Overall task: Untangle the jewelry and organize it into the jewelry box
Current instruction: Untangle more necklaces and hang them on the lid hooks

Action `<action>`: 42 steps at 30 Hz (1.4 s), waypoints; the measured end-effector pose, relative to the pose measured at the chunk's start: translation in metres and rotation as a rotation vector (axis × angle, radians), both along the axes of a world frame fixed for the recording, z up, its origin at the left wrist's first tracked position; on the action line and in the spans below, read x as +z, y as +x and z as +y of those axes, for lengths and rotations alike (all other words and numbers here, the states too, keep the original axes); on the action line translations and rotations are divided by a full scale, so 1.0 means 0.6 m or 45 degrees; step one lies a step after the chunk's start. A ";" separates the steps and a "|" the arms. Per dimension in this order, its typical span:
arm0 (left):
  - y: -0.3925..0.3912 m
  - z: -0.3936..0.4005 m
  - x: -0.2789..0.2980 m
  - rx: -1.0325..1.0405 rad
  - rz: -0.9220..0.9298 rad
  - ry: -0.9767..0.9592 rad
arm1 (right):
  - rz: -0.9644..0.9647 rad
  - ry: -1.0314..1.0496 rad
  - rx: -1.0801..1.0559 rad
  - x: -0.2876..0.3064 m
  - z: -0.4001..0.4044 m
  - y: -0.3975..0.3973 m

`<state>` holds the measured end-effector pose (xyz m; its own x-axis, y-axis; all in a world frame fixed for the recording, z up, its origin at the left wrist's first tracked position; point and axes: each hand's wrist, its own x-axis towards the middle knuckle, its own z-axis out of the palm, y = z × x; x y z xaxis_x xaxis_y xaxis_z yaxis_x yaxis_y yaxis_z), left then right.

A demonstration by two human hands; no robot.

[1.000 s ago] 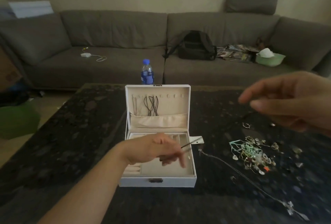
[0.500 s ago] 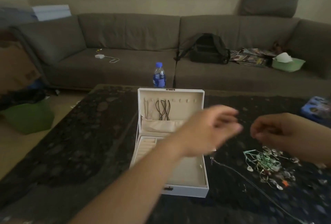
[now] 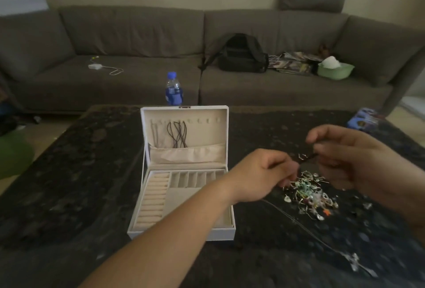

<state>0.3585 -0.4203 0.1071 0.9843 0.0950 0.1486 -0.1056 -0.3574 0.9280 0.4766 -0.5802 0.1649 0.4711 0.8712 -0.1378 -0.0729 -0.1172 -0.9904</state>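
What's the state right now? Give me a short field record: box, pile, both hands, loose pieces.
box: white jewelry box on the dark table, lid up, dark cords hanging inside the lid
tray: ring rolls and small slots look empty
pile: tangled jewelry pile right of the box
left hand: fingers curled, at the pile's left edge
right hand: pinches a thin dark cord above the pile
loose: a long chain runs toward the table's near right
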 end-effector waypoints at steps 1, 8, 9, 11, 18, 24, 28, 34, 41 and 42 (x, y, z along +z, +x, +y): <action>-0.004 0.004 -0.001 -0.006 -0.020 0.010 | 0.085 0.080 -0.029 -0.004 -0.001 0.001; -0.033 0.041 -0.019 0.124 -0.042 -0.122 | 0.054 0.165 -0.114 -0.017 -0.021 0.020; -0.036 0.044 -0.018 0.136 -0.061 -0.144 | -0.033 0.105 -0.087 -0.020 -0.022 0.022; -0.043 0.055 -0.013 0.139 -0.091 -0.242 | -0.229 -0.009 0.036 -0.027 -0.023 0.019; -0.065 0.070 0.032 0.224 -0.055 -0.300 | -0.582 -0.210 0.261 -0.050 -0.012 0.017; -0.086 0.063 0.088 0.119 -0.082 0.047 | -0.426 -0.053 0.426 -0.082 0.021 -0.020; -0.087 0.078 0.103 0.147 -0.057 0.264 | -0.258 0.103 0.420 -0.037 0.079 -0.054; -0.121 0.141 0.088 0.395 -0.174 0.206 | -0.681 -0.096 0.364 0.033 0.151 -0.072; -0.125 0.218 0.019 0.628 -0.137 0.009 | -0.718 0.007 0.112 0.052 0.263 -0.096; -0.121 0.230 0.007 0.644 -0.116 0.012 | -0.706 0.008 0.079 0.055 0.282 -0.096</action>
<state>0.2857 -0.2825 0.1113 0.7984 0.5546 0.2345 0.0028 -0.3928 0.9196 0.4192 -0.4111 0.1978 0.4198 0.8995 0.1212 0.4660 -0.0990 -0.8792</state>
